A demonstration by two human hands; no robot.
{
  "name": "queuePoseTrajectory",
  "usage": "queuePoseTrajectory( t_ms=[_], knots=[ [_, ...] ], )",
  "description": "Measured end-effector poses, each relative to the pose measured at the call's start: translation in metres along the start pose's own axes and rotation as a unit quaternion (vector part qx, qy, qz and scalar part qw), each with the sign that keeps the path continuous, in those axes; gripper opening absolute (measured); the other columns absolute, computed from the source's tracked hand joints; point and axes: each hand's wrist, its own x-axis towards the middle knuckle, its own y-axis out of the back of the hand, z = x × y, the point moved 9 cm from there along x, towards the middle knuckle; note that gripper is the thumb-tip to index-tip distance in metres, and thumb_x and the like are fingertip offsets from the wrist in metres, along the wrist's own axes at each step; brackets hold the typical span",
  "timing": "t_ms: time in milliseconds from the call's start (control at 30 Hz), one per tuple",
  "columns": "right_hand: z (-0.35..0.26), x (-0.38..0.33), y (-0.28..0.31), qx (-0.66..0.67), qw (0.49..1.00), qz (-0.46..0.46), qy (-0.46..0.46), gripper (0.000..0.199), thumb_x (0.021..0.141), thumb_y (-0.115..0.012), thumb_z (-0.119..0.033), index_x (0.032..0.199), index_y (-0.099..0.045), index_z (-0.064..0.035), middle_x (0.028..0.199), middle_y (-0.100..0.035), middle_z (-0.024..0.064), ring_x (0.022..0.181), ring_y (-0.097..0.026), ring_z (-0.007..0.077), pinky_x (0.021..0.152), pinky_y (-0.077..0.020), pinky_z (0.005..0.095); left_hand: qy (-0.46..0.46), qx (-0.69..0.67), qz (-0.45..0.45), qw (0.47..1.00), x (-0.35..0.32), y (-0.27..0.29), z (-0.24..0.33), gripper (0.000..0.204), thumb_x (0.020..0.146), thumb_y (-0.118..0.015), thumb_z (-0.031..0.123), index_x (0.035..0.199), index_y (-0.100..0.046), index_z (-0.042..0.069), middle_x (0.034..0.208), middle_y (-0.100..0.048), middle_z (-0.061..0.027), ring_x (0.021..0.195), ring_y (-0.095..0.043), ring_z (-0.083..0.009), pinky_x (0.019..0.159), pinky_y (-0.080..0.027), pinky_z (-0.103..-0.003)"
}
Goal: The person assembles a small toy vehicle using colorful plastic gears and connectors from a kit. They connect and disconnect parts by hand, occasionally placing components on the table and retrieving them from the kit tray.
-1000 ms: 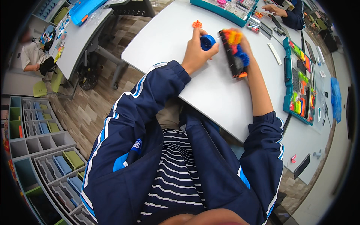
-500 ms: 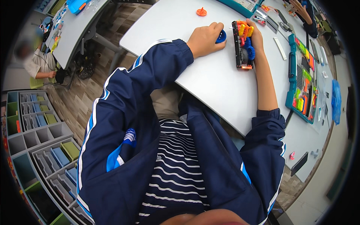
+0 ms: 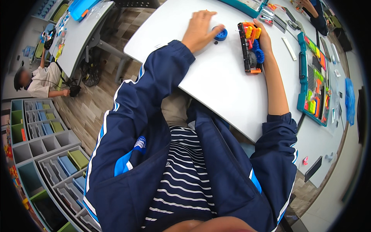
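Observation:
My left hand (image 3: pixel 200 30) lies flat on the white table (image 3: pixel 216 85), fingers spread, its fingertips touching a round blue gear wheel (image 3: pixel 221 34). A tiny dark piece (image 3: pixel 216 42) sits just beside the wheel. My right hand (image 3: pixel 264 36) grips the far side of a long toy build (image 3: pixel 250 48) made of a black frame with orange, yellow and blue gears, which rests on the table. Both arms are in dark blue jacket sleeves; the right sleeve is pushed up to the elbow.
A teal sorting tray (image 3: pixel 313 79) with coloured parts lies right of my right arm. Another teal tray (image 3: pixel 247 4) and loose tools sit at the far edge. Another person's hand (image 3: pixel 307 4) works top right. A seated person (image 3: pixel 38 79) and storage bins (image 3: pixel 42 143) are left.
The view has tilted down, so table and hands sit nearer the top. My left hand has opened and now lies flat by the blue wheel. My right hand stays on the toy build.

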Motion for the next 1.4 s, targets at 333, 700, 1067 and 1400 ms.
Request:
queuePoseTrajectory(
  t_ms=[333, 700, 1067, 1400],
  knots=[
    [-0.017, -0.057, -0.093, -0.107, 0.981, -0.105, 0.12, 0.034, 0.098, -0.056, -0.032, 0.092, -0.066, 0.0, 0.084, -0.064, 0.0045, 0.076, -0.055, 0.0108, 0.074, -0.0461, 0.0263, 0.377, -0.543, -0.008, 0.75, -0.054, -0.01, 0.044, 0.077, 0.094, -0.069, 0.044, 0.141, -0.028, -0.001, 0.126, -0.053, -0.0174, 0.108, -0.058, -0.0173, 0.082, -0.052, -0.028],
    [-0.006, -0.073, -0.104, -0.197, 0.964, -0.064, 0.167, 0.033, 0.095, -0.05, -0.026, 0.083, -0.059, 0.0035, 0.067, -0.055, 0.0076, 0.067, -0.048, 0.0124, 0.063, -0.0427, 0.0298, 0.405, -0.446, 0.018, 0.798, -0.068, -0.004, 0.037, 0.054, 0.094, -0.069, 0.041, 0.115, -0.039, 0.001, 0.091, -0.063, -0.0106, 0.073, -0.062, -0.0115, 0.06, -0.052, -0.025],
    [-0.003, -0.072, -0.089, -0.15, 0.968, -0.004, 0.199, 0.03, 0.089, -0.057, -0.022, 0.081, -0.069, 0.0046, 0.068, -0.063, 0.0043, 0.067, -0.055, 0.0104, 0.063, -0.044, 0.026, 0.443, -0.479, 0.016, 0.758, -0.075, -0.015, 0.034, 0.054, 0.091, -0.073, 0.042, 0.111, -0.043, 0.003, 0.087, -0.063, -0.0075, 0.064, -0.06, -0.0084, 0.047, -0.05, -0.023],
    [0.012, -0.047, -0.08, -0.17, 0.975, 0.009, 0.145, 0.029, 0.091, -0.059, -0.024, 0.084, -0.071, 0.0023, 0.08, -0.066, 0.0028, 0.075, -0.057, 0.0105, 0.07, -0.0462, 0.0244, 0.413, -0.457, 0.075, 0.785, -0.077, -0.029, 0.016, 0.056, 0.089, -0.075, 0.046, 0.108, -0.048, 0.001, 0.088, -0.064, -0.0062, 0.076, -0.062, -0.0085, 0.069, -0.052, -0.024]
  ],
)
